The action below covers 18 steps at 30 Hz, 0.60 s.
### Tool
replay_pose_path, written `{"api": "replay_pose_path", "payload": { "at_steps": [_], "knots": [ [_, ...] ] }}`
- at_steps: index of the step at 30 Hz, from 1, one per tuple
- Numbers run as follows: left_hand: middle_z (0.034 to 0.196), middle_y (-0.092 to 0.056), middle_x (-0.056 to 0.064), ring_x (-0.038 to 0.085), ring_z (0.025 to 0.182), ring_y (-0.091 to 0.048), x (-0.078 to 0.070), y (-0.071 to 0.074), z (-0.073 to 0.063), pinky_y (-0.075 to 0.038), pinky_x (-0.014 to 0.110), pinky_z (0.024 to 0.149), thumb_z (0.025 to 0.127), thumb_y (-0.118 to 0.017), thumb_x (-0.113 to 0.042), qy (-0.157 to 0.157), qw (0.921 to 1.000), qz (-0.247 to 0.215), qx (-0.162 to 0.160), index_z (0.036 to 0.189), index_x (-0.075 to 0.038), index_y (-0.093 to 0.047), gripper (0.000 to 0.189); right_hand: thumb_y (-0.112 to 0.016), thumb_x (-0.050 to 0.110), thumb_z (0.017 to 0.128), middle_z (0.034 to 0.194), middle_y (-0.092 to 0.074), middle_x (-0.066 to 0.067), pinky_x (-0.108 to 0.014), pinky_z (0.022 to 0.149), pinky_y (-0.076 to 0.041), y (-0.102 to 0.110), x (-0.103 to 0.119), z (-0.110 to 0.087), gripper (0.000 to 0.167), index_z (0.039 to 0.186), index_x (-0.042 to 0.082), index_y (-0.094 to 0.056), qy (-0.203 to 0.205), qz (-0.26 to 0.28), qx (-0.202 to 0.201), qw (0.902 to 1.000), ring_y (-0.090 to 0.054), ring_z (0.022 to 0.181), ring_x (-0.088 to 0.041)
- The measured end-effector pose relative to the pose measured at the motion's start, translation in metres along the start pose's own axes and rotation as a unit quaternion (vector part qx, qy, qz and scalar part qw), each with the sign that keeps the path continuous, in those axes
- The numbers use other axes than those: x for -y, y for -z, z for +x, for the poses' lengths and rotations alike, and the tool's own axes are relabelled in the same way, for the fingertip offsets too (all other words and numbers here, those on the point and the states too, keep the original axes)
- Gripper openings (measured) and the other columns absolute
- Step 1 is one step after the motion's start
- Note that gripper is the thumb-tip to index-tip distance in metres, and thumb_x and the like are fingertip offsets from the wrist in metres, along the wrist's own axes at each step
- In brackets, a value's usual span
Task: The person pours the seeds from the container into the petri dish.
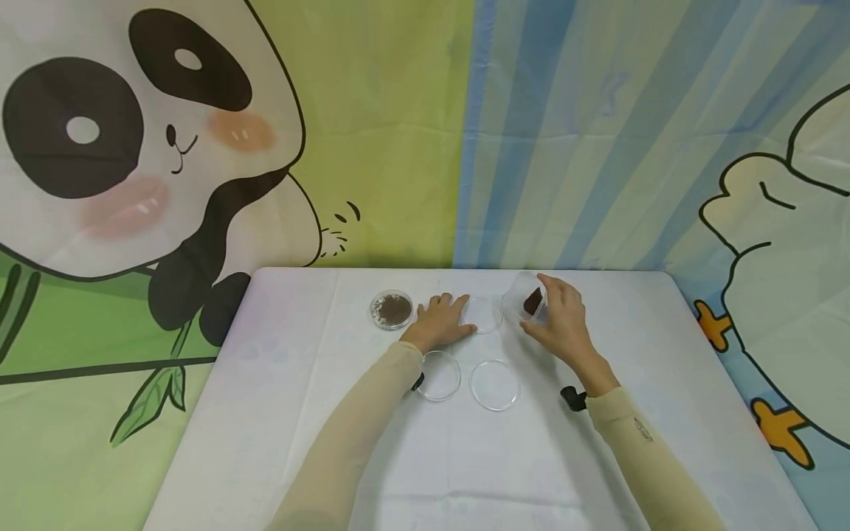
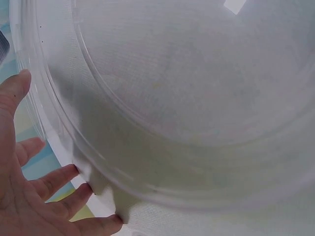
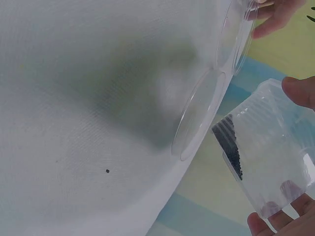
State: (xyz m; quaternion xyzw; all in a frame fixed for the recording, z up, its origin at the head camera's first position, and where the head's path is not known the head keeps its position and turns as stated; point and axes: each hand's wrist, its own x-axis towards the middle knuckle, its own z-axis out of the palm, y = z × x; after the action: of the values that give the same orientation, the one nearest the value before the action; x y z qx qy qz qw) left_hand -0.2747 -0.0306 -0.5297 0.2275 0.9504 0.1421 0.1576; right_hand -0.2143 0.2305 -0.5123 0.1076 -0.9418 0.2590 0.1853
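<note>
My right hand [image 1: 564, 322] grips a clear ribbed plastic cup [image 3: 266, 142] between thumb and fingers. Tilted on its side above the table, the cup has dark soil-like granules [image 3: 229, 147] gathered in one bottom corner. Spread fingers of my left hand [image 1: 437, 321] rest at the left edge of a clear petri dish [image 1: 488, 329], which lies just left of the cup. Beyond that hand, to its left, sits another petri dish [image 1: 392, 310] containing brown granules with pale specks around them.
Two more clear petri dishes, a left one [image 1: 441, 399] and a right one [image 1: 494, 408], lie nearer me on the white-covered table [image 1: 265, 442]. A dark crumb [image 3: 108, 171] is on the cloth. Behind the table hangs a printed cartoon curtain [image 1: 385, 147].
</note>
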Motion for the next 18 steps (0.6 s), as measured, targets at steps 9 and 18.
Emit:
{"api": "replay_pose_path", "payload": {
  "at_steps": [9, 18],
  "knots": [
    [0.158, -0.03, 0.016, 0.041, 0.144, -0.027, -0.001, 0.002, -0.002, -0.022, 0.069, 0.11, 0.097, -0.053, -0.06, 0.003, 0.9999, -0.009, 0.004, 0.16, -0.026, -0.027, 0.076, -0.094, 0.017, 0.064, 0.139, -0.042, -0.028, -0.069, 0.099, -0.031, -0.005, 0.005, 0.006, 0.101, 0.148, 0.004, -0.039, 0.039, -0.041, 0.015, 0.9983, -0.036, 0.129, -0.049],
    [0.157, -0.032, 0.016, 0.04, 0.143, -0.028, 0.0, 0.0, -0.001, -0.022, 0.069, 0.11, 0.097, -0.054, -0.059, 0.003, 0.9999, -0.011, 0.002, 0.159, -0.027, -0.027, 0.076, -0.095, 0.019, 0.064, 0.14, -0.041, -0.029, -0.07, 0.099, -0.033, -0.008, 0.013, 0.01, 0.103, 0.149, 0.008, -0.038, 0.057, -0.094, 0.036, 0.9933, -0.036, 0.13, -0.051]
  ]
}}
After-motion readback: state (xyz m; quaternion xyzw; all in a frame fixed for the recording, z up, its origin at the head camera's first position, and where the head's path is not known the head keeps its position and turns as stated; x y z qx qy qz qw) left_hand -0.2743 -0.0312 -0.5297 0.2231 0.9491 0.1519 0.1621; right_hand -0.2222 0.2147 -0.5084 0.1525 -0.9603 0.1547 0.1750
